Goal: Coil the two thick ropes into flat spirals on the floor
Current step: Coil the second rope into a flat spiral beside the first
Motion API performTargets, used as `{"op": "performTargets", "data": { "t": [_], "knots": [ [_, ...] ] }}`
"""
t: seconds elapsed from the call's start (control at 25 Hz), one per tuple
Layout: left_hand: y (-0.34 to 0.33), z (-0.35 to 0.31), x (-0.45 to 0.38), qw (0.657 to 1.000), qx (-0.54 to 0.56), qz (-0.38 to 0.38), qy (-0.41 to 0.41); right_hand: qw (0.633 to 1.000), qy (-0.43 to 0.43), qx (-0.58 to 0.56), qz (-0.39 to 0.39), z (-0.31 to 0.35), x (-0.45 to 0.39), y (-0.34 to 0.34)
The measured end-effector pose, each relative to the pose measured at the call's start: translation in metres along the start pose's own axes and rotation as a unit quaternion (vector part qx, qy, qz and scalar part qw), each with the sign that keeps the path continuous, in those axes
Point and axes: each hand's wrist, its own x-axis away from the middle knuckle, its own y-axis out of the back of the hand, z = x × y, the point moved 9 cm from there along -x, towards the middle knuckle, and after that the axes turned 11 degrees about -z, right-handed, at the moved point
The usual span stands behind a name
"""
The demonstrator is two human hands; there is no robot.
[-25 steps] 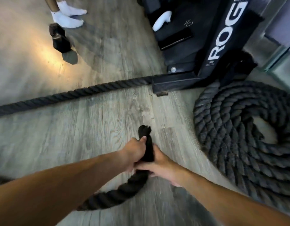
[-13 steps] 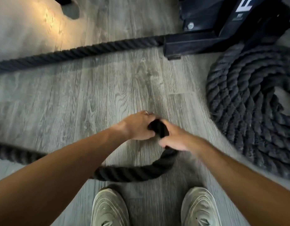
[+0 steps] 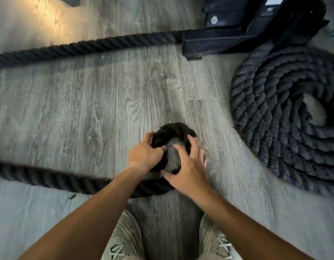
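1. Writing: the black steel rack base (image 3: 228, 37) at the top right carries white lettering on its upright, but it is cut off by the frame edge and cannot be read. A small grey label sits just below it, too small to read. A bolt head (image 3: 213, 19) shows on the rack's face.
2. The loose rope (image 3: 49, 178) comes in from the left edge, runs along the floor and curls into a small tight ring (image 3: 173, 130) in front of the person. This is the start of a spiral, only about one turn wide, with bare floor showing in its centre.
3. The left hand (image 3: 144, 156) grips the left side of the ring, fingers closed around the rope. The right hand (image 3: 186, 166) is spread wide, fingers splayed over the right side of the ring and pressing on it, not wrapped around it.
4. The finished coil (image 3: 275, 109) lies at the right, several turns wide, flat on the floor, with a small open centre. It lies well apart from the small ring, and its far edge reaches the rack base.
5. Another straight length of rope (image 3: 87, 46) runs across the upper part of the view from the left edge to the rack base.
6. Two pale laced shoes (image 3: 125, 239) stand at the bottom, just behind the ring.
7. The floor (image 3: 87, 109) is grey wood-grain plank, with a warm patch of light at the top left.
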Motion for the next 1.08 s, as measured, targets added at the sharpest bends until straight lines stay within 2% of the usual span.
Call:
{"op": "performTargets", "data": {
  "t": [0.12, 0.2, 0.32, 0.44, 0.52, 0.6, 0.68, 0.76, 0.84, 0.96, 1.08],
  "knots": [
    [-0.009, 0.009, -0.01, 0.985, 0.112, 0.091, 0.095, 1.0, -0.01, -0.001, 0.028, -0.004, 0.015, -0.018],
    [-0.01, 0.006, -0.015, 0.974, 0.138, 0.137, 0.117, 1.0, -0.023, 0.004, 0.013, -0.001, 0.011, -0.019],
    [-0.007, 0.001, -0.019, 0.976, 0.12, 0.144, 0.11, 0.999, -0.031, 0.024, -0.03, 0.006, 0.008, -0.017],
    [-0.003, 0.001, -0.026, 0.985, 0.049, 0.141, 0.089, 0.999, -0.042, 0.014, -0.021, 0.011, 0.009, -0.023],
    [0.003, -0.007, -0.033, 0.987, -0.09, 0.129, 0.034, 0.999, -0.045, -0.008, 0.0, 0.009, 0.004, -0.023],
    [0.011, -0.03, -0.045, 0.973, -0.218, 0.055, -0.052, 0.999, -0.029, -0.022, 0.011, 0.006, -0.001, -0.02],
    [0.006, -0.064, -0.054, 0.961, -0.218, 0.007, -0.173, 0.999, -0.011, -0.037, 0.013, 0.0, -0.003, -0.017],
    [-0.013, -0.093, -0.052, 0.931, -0.198, 0.044, -0.303, 0.997, 0.005, -0.072, 0.007, -0.006, -0.006, -0.013],
    [-0.021, -0.1, -0.053, 0.904, -0.221, 0.061, -0.362, 0.994, 0.034, -0.103, 0.01, -0.012, -0.016, -0.008],
    [0.005, -0.081, -0.065, 0.918, -0.22, -0.023, -0.33, 0.991, 0.087, -0.089, 0.048, -0.021, -0.049, 0.007],
    [0.053, -0.031, -0.067, 0.959, -0.165, -0.116, -0.197, 0.994, 0.066, -0.057, 0.068, -0.029, -0.095, 0.029]
  ]
}}
